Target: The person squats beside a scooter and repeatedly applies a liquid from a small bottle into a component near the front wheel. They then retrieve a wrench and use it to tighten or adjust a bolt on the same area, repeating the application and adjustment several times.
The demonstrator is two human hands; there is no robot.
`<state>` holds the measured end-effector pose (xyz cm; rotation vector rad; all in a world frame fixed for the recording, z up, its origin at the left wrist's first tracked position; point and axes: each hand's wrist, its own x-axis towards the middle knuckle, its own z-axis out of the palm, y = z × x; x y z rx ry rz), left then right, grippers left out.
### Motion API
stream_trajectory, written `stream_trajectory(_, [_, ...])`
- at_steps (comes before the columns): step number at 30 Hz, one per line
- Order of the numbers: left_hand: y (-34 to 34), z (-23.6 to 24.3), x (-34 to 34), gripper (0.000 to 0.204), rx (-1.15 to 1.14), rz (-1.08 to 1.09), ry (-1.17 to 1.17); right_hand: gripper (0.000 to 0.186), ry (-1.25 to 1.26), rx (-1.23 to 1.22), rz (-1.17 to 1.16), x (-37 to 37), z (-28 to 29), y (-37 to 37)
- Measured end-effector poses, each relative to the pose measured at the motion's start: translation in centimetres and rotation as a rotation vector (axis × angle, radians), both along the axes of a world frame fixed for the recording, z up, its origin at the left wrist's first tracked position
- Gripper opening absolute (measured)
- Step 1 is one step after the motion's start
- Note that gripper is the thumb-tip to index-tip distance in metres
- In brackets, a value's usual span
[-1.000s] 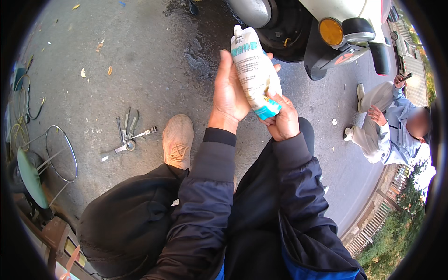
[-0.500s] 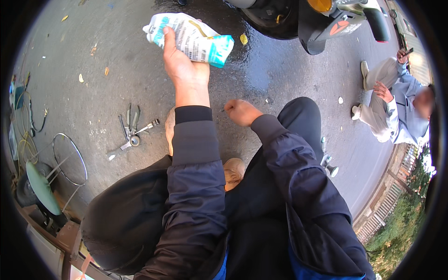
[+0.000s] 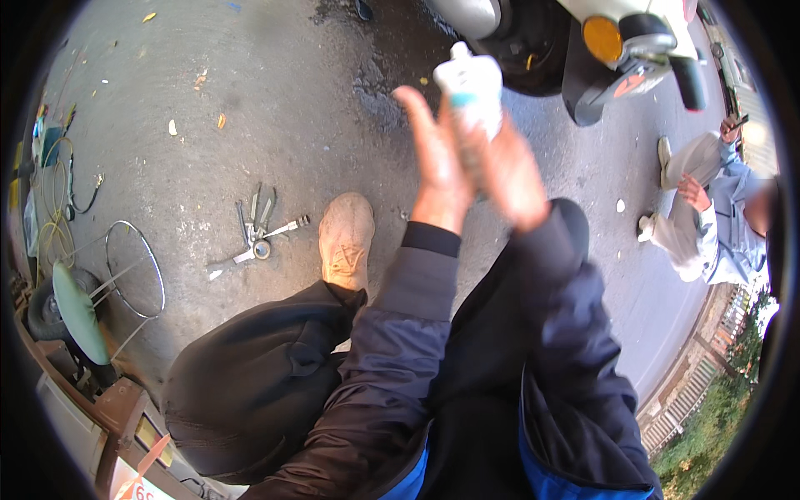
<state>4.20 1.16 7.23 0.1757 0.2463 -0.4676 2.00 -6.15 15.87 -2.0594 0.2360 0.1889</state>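
A crumpled white and turquoise pouch [image 3: 473, 82] with a spout-like end at its top stands tilted between my two hands in front of me. My left hand [image 3: 439, 162] has its palm against the pouch's left side, thumb stretched away and fingers straight. From the right my right hand [image 3: 510, 171] presses on the pouch, its fingers blurred by motion. The pouch's lower part is hidden between the palms. On the ground to the left lie pliers [image 3: 260, 212] and other metal tools, near my brown shoe [image 3: 346, 237].
A scooter [image 3: 617, 50] stands at the far right above wet pavement. A person [image 3: 721, 208] crouches at the right, holding a dark phone-like thing. At left are a green-seated stool [image 3: 77, 312] with a metal ring, and a yellow hose [image 3: 52, 187]. Fallen leaves dot the asphalt.
The pouch has swung right and turned upright, from lying across my left hand to between both hands. My right hand has risen from beside my knee to meet it.
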Motion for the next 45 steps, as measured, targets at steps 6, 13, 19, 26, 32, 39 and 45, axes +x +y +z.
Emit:
stream_trajectory(6, [1.1,-0.8,0.0,0.106,-0.252,-0.044,-0.097,0.098,-0.189,-0.333,0.049,1.0,-0.8,0.9])
stream_trajectory(13, [1.7,3.5,0.2,0.102,-0.059,0.030,0.030,0.076,-0.286,-0.439,0.004,1.6,-0.8,1.0])
stream_trajectory(19, [2.5,1.3,0.4,0.099,0.168,0.197,0.158,0.084,-0.291,-0.584,0.296,-1.5,1.6,2.7])
stream_trajectory(26, [2.0,0.3,-0.3,0.084,-0.153,0.179,0.095,0.088,-0.297,-0.948,0.035,-0.3,-4.3,6.2])
stream_trajectory(32, [1.2,1.3,-1.1,0.087,-0.408,-0.016,0.028,0.095,-0.249,-0.641,0.016,0.5,-2.3,3.8])
stream_trajectory(39, [0.9,1.4,-1.3,0.085,-0.404,-0.045,-0.014,0.095,-0.303,-0.732,0.055,0.3,-2.8,0.8])
stream_trajectory(45, [1.8,1.0,-1.1,0.084,-0.029,0.131,0.059,0.095,-0.189,-0.972,0.016,0.0,-5.2,5.8])
